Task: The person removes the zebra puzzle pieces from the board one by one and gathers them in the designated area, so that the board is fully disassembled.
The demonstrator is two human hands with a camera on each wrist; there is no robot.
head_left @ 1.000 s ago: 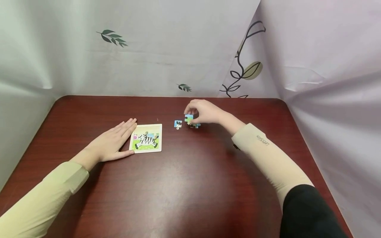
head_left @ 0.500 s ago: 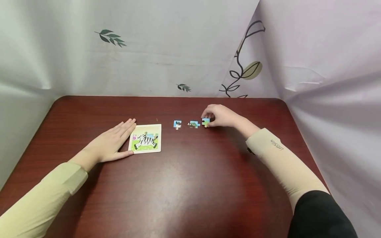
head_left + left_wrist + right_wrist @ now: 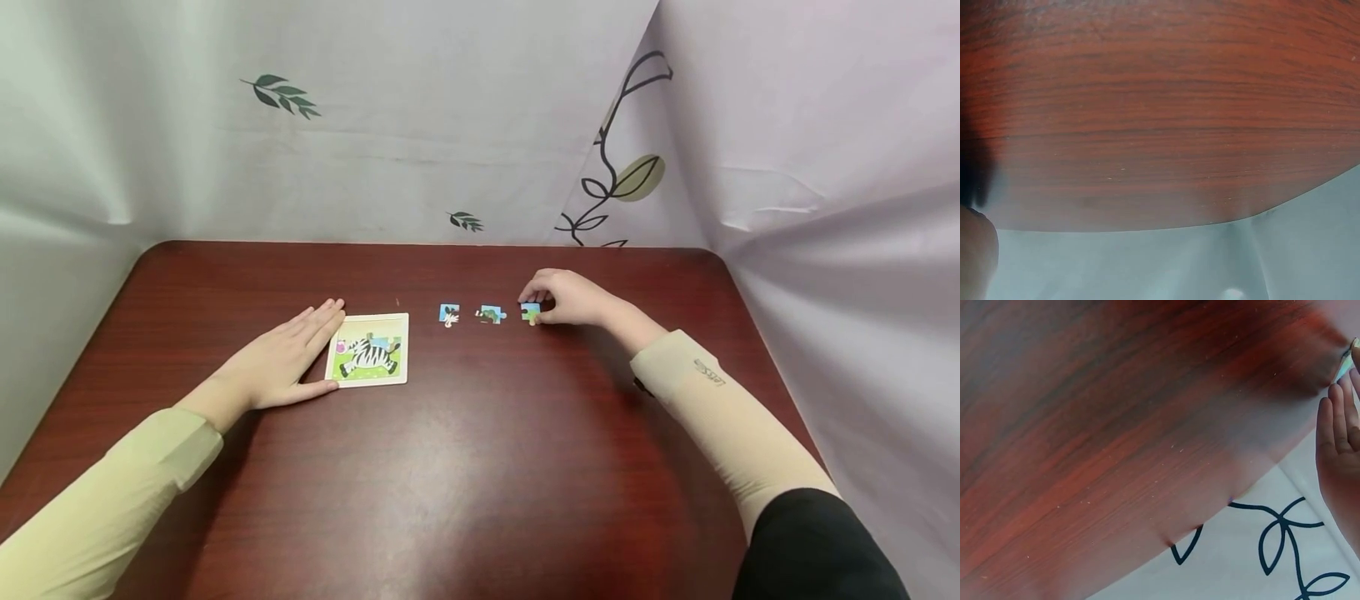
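Note:
In the head view my left hand [image 3: 285,362] lies flat, fingers straight and thumb spread, along the left edge of a square zebra jigsaw puzzle tray [image 3: 403,350]. The tray has a pale rim, and a bare strip shows along its top. To its right, a puzzle piece with a zebra's head [image 3: 449,314] and a blue-and-green puzzle piece [image 3: 492,315] lie in a row on the table. My right hand [image 3: 573,298] pinches a third puzzle piece [image 3: 529,312], blue and green, between thumb and fingers, close over the tabletop. Only a sliver of it shows in the right wrist view.
A dark red wooden table [image 3: 420,483] with rounded far corners carries everything. Pale curtains [image 3: 360,150] with leaf prints stand close behind it and along both sides. The left wrist view holds mostly bare wood and the table's edge.
My right hand has moved to the right with its puzzle piece, away from the blue-and-green piece it had overlapped, and slowed lately. My left hand and the tray have stayed in place.

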